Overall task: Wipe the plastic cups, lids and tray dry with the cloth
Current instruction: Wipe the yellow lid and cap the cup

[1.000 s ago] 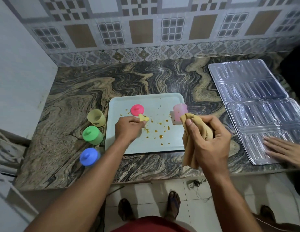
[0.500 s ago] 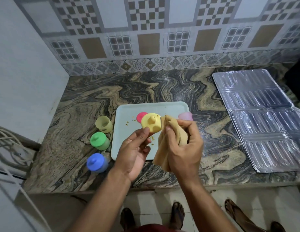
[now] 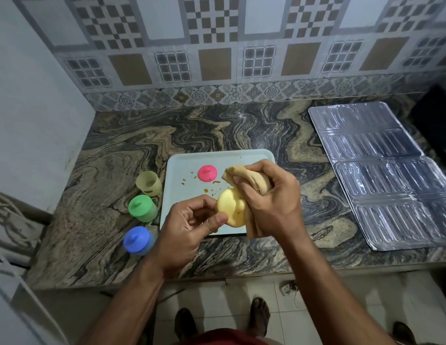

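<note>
My left hand (image 3: pixel 189 225) pinches a yellow lid (image 3: pixel 230 207) above the front of the pale blue tray (image 3: pixel 182 165). My right hand (image 3: pixel 271 200) grips a bunched tan cloth (image 3: pixel 247 178) and presses it against the lid's right side. A pink lid (image 3: pixel 207 173) lies on the tray among orange-brown specks. Left of the tray stand an open yellow cup (image 3: pixel 149 183), a green cup with its lid on (image 3: pixel 141 207) and a blue cup with its lid on (image 3: pixel 137 240). The pink cup is hidden behind my right hand.
The marble counter (image 3: pixel 242 130) runs to a tiled wall behind and a plain wall at the left. Clear ridged plastic trays (image 3: pixel 381 170) cover its right end. The counter's front edge lies just under my wrists, with feet on the floor tiles below.
I lifted the yellow lid off the tray with my left hand and brought the cloth against it. Another person's hand on the plastic trays has gone from view.
</note>
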